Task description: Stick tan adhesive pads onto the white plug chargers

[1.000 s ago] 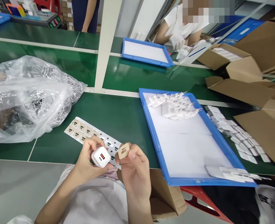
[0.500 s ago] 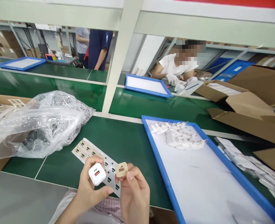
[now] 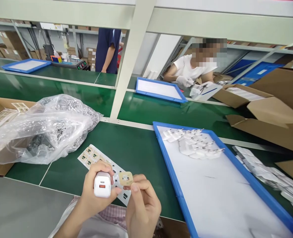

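Lower centre: my left hand (image 3: 89, 201) grips a white charger (image 3: 102, 190); my right hand (image 3: 144, 205) pinches a beige sticker (image 3: 126, 174).

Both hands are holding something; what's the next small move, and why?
I'd probably bring the beige label over the port end of the white charger and line up its cut-outs. The right hand holds the label apart from the charger, while the left hand holds the charger with its ports facing the camera.
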The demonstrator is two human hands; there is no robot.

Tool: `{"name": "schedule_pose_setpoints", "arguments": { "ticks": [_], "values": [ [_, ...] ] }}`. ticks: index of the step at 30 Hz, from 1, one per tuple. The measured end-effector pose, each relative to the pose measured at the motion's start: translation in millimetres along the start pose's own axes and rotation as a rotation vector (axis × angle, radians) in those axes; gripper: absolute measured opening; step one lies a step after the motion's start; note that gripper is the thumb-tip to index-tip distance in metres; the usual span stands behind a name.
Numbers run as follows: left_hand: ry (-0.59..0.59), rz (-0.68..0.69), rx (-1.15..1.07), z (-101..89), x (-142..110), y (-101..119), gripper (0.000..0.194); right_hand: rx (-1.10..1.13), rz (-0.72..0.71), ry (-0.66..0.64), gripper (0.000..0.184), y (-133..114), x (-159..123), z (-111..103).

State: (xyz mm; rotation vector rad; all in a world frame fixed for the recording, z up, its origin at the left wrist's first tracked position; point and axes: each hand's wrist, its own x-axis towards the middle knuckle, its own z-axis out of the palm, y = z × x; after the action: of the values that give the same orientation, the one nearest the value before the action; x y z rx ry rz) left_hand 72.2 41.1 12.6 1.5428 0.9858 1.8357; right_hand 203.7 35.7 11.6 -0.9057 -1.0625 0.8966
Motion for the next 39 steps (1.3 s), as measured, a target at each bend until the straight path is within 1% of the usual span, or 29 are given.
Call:
{"name": "schedule_pose_setpoints", "arguments": {
  "ticks": [2,3,5,7,11,14,17,19,21,24,26,29,32,35,37,39],
  "values": [
    [-0.031,0.088,0.109,0.3,0,2,0.042,-0.008,-0.001,-0.016,0.027,2,-4,-1],
    [-0.048,0.136,0.180,-0.1,1,3,0.043,-0.012,0.002,-0.018,0.025,3,-6,-1],
    [-0.078,0.221,0.323,-1.8,5,7,0.037,-0.023,0.016,-0.026,0.025,5,-9,-3],
    [-0.102,0.282,0.412,-4.2,10,9,0.028,-0.023,0.036,-0.071,0.024,7,-12,-4],
    [-0.144,0.345,0.438,-11.1,16,10,0.024,-0.051,0.049,-0.132,0.027,5,-11,-6],
    [-0.204,0.344,0.463,-18.0,14,8,0.023,-0.171,0.003,-0.180,0.029,-4,-6,-10],
    [-0.263,0.335,0.502,-23.7,12,8,0.026,-0.333,-0.087,-0.253,0.027,-15,2,-17],
    [-0.282,0.333,0.518,-25.5,10,9,0.029,-0.429,-0.139,-0.286,0.023,-22,8,-20],
    [-0.290,0.337,0.527,-25.9,9,10,0.031,-0.484,-0.181,-0.319,0.021,-28,13,-22],
    [-0.295,0.351,0.532,-25.3,9,11,0.030,-0.489,-0.202,-0.395,0.021,-34,22,-24],
    [-0.304,0.360,0.531,-25.2,10,13,0.030,-0.475,-0.181,-0.448,0.021,-37,27,-24],
    [-0.325,0.368,0.517,-26.1,11,15,0.027,-0.451,-0.118,-0.490,0.019,-39,34,-25],
    [-0.347,0.353,0.505,-27.4,11,16,0.024,-0.408,-0.018,-0.533,0.020,-39,38,-25],
    [-0.361,0.302,0.472,-28.5,7,14,0.025,-0.353,0.090,-0.584,0.021,-36,41,-25],
    [-0.344,0.214,0.399,-28.7,2,10,0.035,-0.296,0.117,-0.547,0.022,-32,42,-26],
    [-0.311,0.072,0.268,-28.0,-3,5,0.054,-0.223,0.127,-0.439,0.026,-31,40,-27]
  ]
}}
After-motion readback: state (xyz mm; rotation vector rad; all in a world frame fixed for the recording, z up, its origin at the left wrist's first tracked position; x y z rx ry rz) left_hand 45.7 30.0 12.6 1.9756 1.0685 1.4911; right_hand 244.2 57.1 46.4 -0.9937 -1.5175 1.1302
